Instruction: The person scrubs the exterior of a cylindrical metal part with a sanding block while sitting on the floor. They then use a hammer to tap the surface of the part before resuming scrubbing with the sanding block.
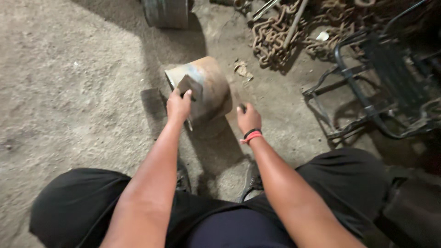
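A short rusty metal pipe section [209, 85] lies on its side on the dirt floor in front of me. My left hand [178, 104] grips a small dark flat metal piece [189, 86] and holds it against the pipe's open end. My right hand [248, 118], with a black and an orange band at the wrist, is closed on a small dark object beside the pipe's right side; what it is cannot be made out. A flat dark plate [151, 102] lies on the floor just left of my left hand.
Rusty chains [275, 32] are heaped at the back. A black metal frame [372, 87] stands at the right. A dark cylinder [166, 13] sits at the top edge. My knees in black trousers fill the bottom.
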